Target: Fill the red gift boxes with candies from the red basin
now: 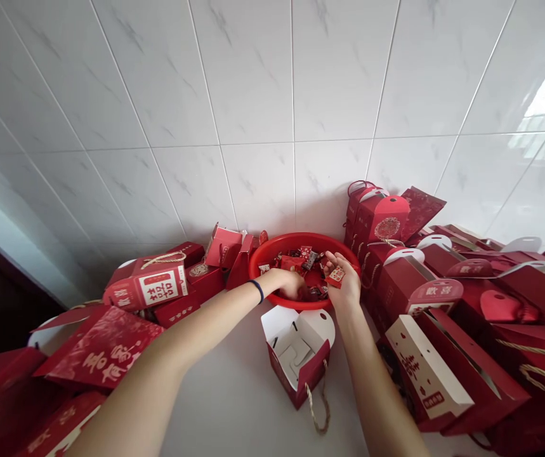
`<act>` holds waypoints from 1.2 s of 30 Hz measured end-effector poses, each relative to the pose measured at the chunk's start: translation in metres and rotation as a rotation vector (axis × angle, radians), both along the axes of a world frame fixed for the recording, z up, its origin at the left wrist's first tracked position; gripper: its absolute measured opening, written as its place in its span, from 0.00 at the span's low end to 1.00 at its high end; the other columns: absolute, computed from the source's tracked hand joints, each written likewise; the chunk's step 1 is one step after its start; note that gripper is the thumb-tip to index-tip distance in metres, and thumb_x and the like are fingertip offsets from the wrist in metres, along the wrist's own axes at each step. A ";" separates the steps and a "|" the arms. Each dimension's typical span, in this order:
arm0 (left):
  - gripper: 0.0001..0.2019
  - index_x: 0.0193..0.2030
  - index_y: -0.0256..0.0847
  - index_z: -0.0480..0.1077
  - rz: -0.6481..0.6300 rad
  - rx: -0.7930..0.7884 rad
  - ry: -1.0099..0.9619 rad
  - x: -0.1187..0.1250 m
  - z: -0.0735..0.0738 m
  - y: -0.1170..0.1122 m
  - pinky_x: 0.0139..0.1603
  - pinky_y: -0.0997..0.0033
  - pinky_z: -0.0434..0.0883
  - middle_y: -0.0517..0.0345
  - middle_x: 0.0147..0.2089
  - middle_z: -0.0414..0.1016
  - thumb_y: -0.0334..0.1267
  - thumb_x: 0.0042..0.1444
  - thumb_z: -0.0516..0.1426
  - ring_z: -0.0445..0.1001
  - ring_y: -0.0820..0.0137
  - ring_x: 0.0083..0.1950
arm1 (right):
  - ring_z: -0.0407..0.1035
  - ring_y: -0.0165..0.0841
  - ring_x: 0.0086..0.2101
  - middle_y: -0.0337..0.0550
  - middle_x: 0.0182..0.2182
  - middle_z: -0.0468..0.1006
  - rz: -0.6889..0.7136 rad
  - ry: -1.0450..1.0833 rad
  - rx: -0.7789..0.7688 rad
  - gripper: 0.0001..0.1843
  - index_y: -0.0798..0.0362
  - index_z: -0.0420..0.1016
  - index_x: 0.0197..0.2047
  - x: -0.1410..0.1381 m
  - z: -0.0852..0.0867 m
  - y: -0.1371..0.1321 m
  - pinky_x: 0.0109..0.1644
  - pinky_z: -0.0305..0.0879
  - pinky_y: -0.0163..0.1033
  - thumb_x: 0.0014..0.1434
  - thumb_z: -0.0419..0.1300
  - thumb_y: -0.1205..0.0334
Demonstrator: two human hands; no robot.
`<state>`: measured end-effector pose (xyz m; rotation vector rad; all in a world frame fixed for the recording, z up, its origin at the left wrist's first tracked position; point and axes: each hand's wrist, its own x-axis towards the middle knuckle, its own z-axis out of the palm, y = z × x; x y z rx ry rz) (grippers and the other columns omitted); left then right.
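A round red plastic basin (301, 238) holds small wrapped sweets (309, 259) in red and dark wrappers. My left hand (293, 285), with a dark band at the wrist, reaches down into it with curled fingers; their tips are hidden among the sweets. Over the basin's right side, my right hand (347, 282) is cupped palm up, holding a small red patterned sweet packet (335, 275). Between my forearms, just in front of the basin, stands a red gift box (295, 355) with its top open, white inside, and a rope handle hanging at its side.
Red gift boxes (162, 289) and a red bag (105, 346) lie piled on the left. On the right, many more boxes (419, 285) crowd together, some with lids up, beside a cream-fronted box (424, 368). A white tiled wall (257, 95) rises behind the grey-white tabletop (224, 393).
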<state>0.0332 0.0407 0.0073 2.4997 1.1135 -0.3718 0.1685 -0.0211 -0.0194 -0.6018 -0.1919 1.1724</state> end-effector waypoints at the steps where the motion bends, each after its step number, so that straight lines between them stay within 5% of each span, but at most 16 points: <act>1: 0.12 0.29 0.42 0.79 0.006 -0.003 0.017 0.000 -0.006 -0.004 0.29 0.70 0.69 0.58 0.24 0.78 0.24 0.36 0.63 0.73 0.67 0.25 | 0.71 0.23 0.23 0.40 0.30 0.83 0.002 -0.003 0.002 0.11 0.55 0.73 0.35 0.000 -0.001 0.000 0.27 0.70 0.26 0.47 0.64 0.75; 5: 0.07 0.29 0.40 0.77 0.047 0.029 -0.021 -0.002 -0.014 -0.006 0.33 0.67 0.70 0.54 0.27 0.79 0.28 0.41 0.63 0.74 0.64 0.29 | 0.71 0.23 0.23 0.40 0.31 0.83 0.007 -0.015 0.011 0.11 0.55 0.73 0.36 0.002 -0.003 0.001 0.28 0.71 0.26 0.48 0.64 0.75; 14: 0.11 0.44 0.37 0.75 0.143 0.065 -0.560 -0.026 0.032 -0.003 0.44 0.69 0.75 0.52 0.45 0.82 0.41 0.58 0.60 0.79 0.65 0.45 | 0.78 0.28 0.31 0.40 0.33 0.83 0.124 -0.036 -0.019 0.06 0.53 0.75 0.36 0.000 -0.002 0.003 0.34 0.74 0.30 0.54 0.63 0.72; 20: 0.13 0.42 0.36 0.77 0.208 -0.119 -0.853 -0.011 0.036 -0.010 0.36 0.71 0.74 0.54 0.40 0.81 0.44 0.55 0.64 0.78 0.67 0.38 | 0.78 0.34 0.33 0.39 0.33 0.83 0.274 -0.068 0.027 0.03 0.52 0.75 0.36 -0.003 0.005 -0.005 0.40 0.79 0.43 0.57 0.65 0.65; 31: 0.24 0.36 0.35 0.75 0.182 0.113 -0.697 0.017 0.035 -0.003 0.32 0.72 0.71 0.55 0.31 0.77 0.54 0.67 0.50 0.74 0.70 0.31 | 0.78 0.33 0.33 0.39 0.32 0.83 0.304 -0.059 0.034 0.03 0.53 0.76 0.35 -0.002 0.008 -0.008 0.36 0.79 0.39 0.58 0.64 0.69; 36: 0.26 0.49 0.36 0.76 0.253 0.136 -0.554 0.009 0.044 0.024 0.41 0.69 0.74 0.50 0.43 0.81 0.55 0.68 0.45 0.78 0.67 0.38 | 0.78 0.29 0.33 0.38 0.33 0.82 0.270 -0.039 0.054 0.09 0.53 0.76 0.37 0.000 0.006 -0.007 0.34 0.77 0.31 0.54 0.63 0.76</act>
